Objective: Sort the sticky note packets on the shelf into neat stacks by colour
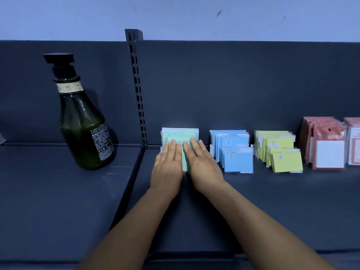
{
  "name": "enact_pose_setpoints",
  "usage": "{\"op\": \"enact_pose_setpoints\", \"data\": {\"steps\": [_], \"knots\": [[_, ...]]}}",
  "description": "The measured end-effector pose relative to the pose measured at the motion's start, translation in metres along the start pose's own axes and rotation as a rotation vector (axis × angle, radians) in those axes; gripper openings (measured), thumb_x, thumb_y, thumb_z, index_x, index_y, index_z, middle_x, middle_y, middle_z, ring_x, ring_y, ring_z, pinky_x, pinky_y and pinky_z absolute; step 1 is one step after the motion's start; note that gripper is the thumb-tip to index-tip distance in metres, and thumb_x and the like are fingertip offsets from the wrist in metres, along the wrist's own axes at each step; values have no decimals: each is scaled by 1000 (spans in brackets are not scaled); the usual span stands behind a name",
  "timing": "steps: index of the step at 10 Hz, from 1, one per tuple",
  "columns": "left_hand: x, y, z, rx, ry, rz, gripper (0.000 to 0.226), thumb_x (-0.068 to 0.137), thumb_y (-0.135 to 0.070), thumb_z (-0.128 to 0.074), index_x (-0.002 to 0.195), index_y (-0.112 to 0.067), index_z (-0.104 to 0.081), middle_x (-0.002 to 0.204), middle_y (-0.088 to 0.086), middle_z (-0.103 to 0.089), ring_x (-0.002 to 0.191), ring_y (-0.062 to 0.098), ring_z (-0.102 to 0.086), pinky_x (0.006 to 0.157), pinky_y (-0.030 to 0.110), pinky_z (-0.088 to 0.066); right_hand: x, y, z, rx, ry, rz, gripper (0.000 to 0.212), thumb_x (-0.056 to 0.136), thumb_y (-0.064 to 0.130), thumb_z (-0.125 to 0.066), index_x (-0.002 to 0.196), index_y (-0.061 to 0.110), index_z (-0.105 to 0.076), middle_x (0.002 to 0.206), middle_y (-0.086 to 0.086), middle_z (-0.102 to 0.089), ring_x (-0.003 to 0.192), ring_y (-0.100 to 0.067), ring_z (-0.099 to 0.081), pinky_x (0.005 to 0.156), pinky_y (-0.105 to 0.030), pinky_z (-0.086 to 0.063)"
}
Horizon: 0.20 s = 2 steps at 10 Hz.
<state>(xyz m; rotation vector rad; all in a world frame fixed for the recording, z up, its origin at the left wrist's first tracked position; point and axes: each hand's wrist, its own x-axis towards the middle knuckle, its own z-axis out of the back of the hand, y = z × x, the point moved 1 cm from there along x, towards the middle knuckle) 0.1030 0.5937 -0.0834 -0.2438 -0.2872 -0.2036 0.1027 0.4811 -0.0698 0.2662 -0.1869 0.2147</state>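
Green packets (180,136) lie just left of the blue stack (231,149) on the shelf (194,211). Left hand (168,164) and right hand (202,162) press flat, fingers straight. Packets judged light, film-slippery; take hold at side edges.

- Two bare forearms come into view from the bottom edge; no sleeve shows on either one.
- The left hand (169,162) is bare: no glove, ring or band shows on it.
- The right hand (202,162) is bare as well, and its wrist carries no watch or strap.
- The fingers (172,146) show short nails; whether they are painted is too dim to tell.
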Motion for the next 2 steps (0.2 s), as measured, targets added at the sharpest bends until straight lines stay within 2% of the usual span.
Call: {"op": "enact_pose_setpoints", "data": {"steps": [2], "knots": [[-3, -8, 16, 24, 81, -37, 85, 97, -37, -49, 151, -11, 11, 159, 5, 16, 147, 19, 16, 118, 33, 2, -10, -3, 12, -34, -7, -52, 78, 95, 16, -46, 152, 16, 7, 161, 1, 11, 148, -15, 10, 121, -30, -3]]}}
